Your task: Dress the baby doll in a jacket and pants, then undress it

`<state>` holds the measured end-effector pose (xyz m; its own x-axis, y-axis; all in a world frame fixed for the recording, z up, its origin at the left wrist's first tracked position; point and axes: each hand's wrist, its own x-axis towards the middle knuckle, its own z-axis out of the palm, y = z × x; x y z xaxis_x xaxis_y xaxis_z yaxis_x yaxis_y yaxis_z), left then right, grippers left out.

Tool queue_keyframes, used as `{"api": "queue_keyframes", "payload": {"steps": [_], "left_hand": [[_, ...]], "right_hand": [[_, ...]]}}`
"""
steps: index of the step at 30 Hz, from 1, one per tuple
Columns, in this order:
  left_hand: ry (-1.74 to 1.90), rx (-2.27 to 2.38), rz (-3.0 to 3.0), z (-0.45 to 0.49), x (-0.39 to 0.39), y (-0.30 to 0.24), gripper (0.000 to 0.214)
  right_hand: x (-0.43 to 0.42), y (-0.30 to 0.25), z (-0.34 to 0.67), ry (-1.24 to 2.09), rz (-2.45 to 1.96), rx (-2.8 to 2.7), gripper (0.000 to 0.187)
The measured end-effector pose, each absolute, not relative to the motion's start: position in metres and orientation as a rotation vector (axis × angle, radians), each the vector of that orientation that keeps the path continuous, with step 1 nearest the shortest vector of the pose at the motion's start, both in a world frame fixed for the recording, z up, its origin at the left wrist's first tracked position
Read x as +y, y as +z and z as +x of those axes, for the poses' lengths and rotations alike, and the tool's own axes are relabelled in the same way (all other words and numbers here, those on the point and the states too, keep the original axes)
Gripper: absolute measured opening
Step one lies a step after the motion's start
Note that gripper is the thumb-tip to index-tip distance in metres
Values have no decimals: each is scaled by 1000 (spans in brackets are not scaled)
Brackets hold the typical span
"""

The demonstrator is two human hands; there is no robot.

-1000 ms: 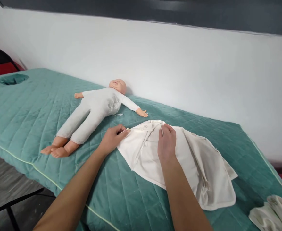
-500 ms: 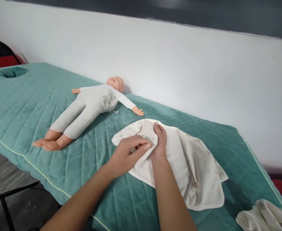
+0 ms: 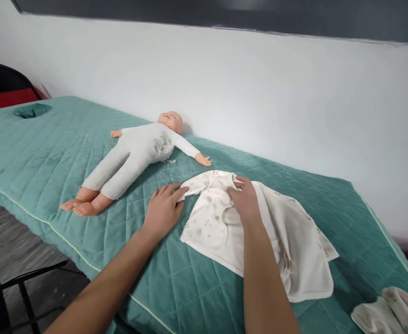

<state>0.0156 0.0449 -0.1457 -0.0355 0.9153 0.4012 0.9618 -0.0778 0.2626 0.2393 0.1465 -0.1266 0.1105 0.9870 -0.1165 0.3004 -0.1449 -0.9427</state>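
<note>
Small shirt [image 3: 207, 218] unfolded on the bed [image 3: 169, 278]; step in hand looks like straightening one sleeve [image 3: 195, 184] and the printed front.
Left hand [image 3: 164, 206] at the sleeve's end, thumb over cloth (whether its grip pinches or merely presses, cannot tell). Right hand's [image 3: 245, 199] grip appears to grasp the shirt near the neck. Beyond the right forearm, cloth lies plain side up, rumpled. Doll [image 3: 141, 144] on its back, one arm reaching near the shirt, apart. Next move, I judge, calls for light tension between the hands, neck steadied.
</note>
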Motion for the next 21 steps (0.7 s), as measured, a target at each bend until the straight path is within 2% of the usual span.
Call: {"api": "queue_keyframes", "payload": {"steps": [4, 7, 11, 15, 19, 21], "left_hand": [[-858, -1827, -2072, -10, 81, -139, 34], [-926, -1716, -2017, -31, 113, -141, 41], [-919, -1766, -1955, -42, 135, -149, 53], [-1108, -1794, -1848, -34, 124, -149, 46], [-1268, -2130, -1603, -23, 105, -146, 25], [-1385, -2396, -1466, -22, 101, -146, 32]], "right_hand": [[146, -124, 245, 989, -1684, -1404, 52], [146, -122, 249, 953, -1727, -1443, 50], [146, -122, 252, 895, -1776, -1467, 51], [146, -123, 250, 853, -1820, -1498, 50], [146, -122, 248, 853, -1822, -1504, 47], [146, -121, 248, 856, -1819, -1499, 46]]}}
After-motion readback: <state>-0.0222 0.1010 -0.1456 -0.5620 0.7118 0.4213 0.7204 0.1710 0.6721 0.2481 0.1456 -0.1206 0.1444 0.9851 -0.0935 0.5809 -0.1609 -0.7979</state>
